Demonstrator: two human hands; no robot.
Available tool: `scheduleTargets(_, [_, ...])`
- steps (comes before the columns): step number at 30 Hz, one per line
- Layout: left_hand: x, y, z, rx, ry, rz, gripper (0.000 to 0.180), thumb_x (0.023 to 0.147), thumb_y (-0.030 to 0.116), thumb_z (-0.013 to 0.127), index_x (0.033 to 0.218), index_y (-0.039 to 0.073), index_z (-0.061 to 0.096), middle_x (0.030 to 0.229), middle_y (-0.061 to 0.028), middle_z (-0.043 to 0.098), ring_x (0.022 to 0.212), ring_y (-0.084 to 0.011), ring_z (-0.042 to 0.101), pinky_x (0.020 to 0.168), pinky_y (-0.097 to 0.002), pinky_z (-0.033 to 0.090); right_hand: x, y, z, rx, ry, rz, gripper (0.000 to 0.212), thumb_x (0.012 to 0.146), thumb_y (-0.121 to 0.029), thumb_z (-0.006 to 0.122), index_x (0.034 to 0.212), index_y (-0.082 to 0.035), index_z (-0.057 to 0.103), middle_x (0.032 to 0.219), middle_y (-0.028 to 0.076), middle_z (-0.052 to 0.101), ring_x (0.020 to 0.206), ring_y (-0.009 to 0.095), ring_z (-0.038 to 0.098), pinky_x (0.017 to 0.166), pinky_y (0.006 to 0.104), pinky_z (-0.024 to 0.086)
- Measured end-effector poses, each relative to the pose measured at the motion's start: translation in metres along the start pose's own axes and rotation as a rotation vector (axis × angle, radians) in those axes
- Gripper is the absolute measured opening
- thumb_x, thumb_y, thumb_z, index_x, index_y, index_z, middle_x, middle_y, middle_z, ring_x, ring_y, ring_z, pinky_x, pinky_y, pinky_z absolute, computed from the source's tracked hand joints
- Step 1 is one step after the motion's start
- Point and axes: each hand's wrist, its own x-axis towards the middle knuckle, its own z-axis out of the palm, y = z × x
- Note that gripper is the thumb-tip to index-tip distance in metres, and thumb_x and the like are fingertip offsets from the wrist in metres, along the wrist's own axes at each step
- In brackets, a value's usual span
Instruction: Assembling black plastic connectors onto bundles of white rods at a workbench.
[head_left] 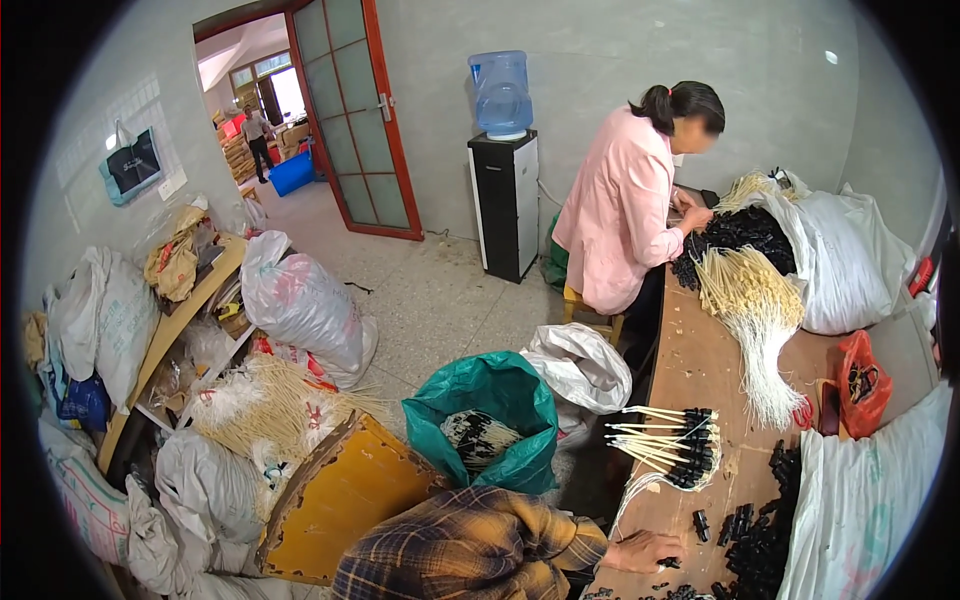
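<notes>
A brown-and-yellow plaid sleeve comes in from the lower edge, and at its end my left hand (645, 551) rests low over the brown tabletop. Its fingers are bent down around a small black plastic part (669, 563). Close by, a loose black connector (701, 525) lies on the wood, beside a heap of similar black parts (765, 540). Just beyond my hand sits a row of cream wires with black connectors (690, 450) at their right ends. My right hand is out of the picture.
A co-worker in a pink jacket (625, 200) handles parts at the table's far end, beside bundled white wires (750, 310). White sacks (860, 500) line the right side. A green bag (480, 375) and yellow chair back (345, 500) stand left of the table.
</notes>
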Motion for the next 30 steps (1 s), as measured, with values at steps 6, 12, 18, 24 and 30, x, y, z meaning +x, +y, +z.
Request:
scheduleTargets(6, [-0.002, -0.003, 0.001, -0.053, -0.037, 0.039, 0.032, 0.070, 0.010, 0.061, 0.099, 0.002, 0.049, 0.099, -0.0130, 0.050, 0.095, -0.0343, 0.054, 0.072, -0.0434, 0.047, -0.004, 0.002, -0.006, 0.000, -0.007, -0.017, 0.030, 0.089, -0.025, 0.059, 0.103, 0.001, 0.063, 0.081, 0.019, 0.059, 0.069, 0.034, 0.055, 0.067, 0.0436, 0.047])
scheduleTargets(12, [0.001, -0.009, 0.004, -0.050, -0.069, 0.075, 0.031, 0.072, 0.008, 0.060, 0.101, 0.002, 0.050, 0.101, -0.0136, 0.050, 0.097, -0.0342, 0.053, 0.073, -0.0434, 0.047, -0.008, 0.004, -0.011, 0.001, -0.022, -0.031, 0.029, 0.088, -0.024, 0.059, 0.103, 0.001, 0.063, 0.082, 0.019, 0.059, 0.069, 0.034, 0.055, 0.067, 0.0436, 0.047])
scheduleTargets(18, [0.004, -0.006, -0.002, -0.043, -0.013, -0.001, 0.032, 0.073, 0.007, 0.061, 0.103, 0.002, 0.050, 0.101, -0.0126, 0.050, 0.098, -0.0333, 0.053, 0.076, -0.0425, 0.048, -0.010, 0.002, -0.011, 0.023, -0.033, -0.047, 0.028, 0.088, -0.023, 0.060, 0.103, 0.000, 0.063, 0.082, 0.020, 0.059, 0.069, 0.034, 0.056, 0.067, 0.0437, 0.047])
scheduleTargets(24, [0.007, -0.007, 0.001, 0.009, -0.009, 0.169, 0.031, 0.074, 0.012, 0.062, 0.102, 0.003, 0.053, 0.098, -0.0141, 0.052, 0.094, -0.0355, 0.054, 0.075, -0.0414, 0.047, -0.002, -0.045, -0.038, 0.244, 0.125, -0.004, 0.025, 0.092, -0.022, 0.057, 0.103, 0.000, 0.064, 0.083, 0.020, 0.060, 0.070, 0.035, 0.057, 0.067, 0.0438, 0.047])
scheduleTargets(30, [-0.018, -0.002, 0.011, 0.061, -0.029, 0.217, 0.037, 0.081, 0.029, 0.059, 0.109, 0.006, 0.055, 0.106, -0.0176, 0.054, 0.099, -0.0350, 0.056, 0.082, -0.0440, 0.047, 0.004, -0.008, 0.031, 0.378, 0.295, -0.120, 0.025, 0.093, -0.022, 0.056, 0.103, 0.000, 0.064, 0.084, 0.021, 0.061, 0.071, 0.035, 0.057, 0.067, 0.0438, 0.047])
